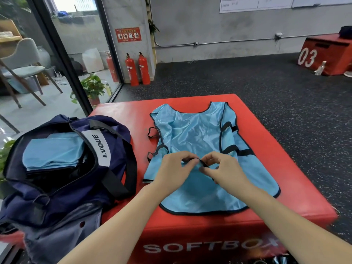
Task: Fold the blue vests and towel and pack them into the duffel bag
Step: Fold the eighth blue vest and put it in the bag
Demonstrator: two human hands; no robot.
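Both hands, left hand (176, 169) and right hand (222, 168), pinching a black strap (198, 161) over the blue vest (192, 138) mid soft box (266, 149); open duffel bag (62, 168) at its left edge.

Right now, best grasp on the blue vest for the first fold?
Probably pinch the blue vest at its two shoulder straps, coming from the far end. It lies flat on the red soft box, neckline away; both hands already pinch a black strap mid-vest.

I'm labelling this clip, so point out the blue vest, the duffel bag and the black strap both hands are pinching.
blue vest (192, 130), head view, on its chest panel.
duffel bag (62, 191), head view, on its navy side wall.
black strap (198, 160), head view, between left hand (174, 169) and right hand (222, 168).
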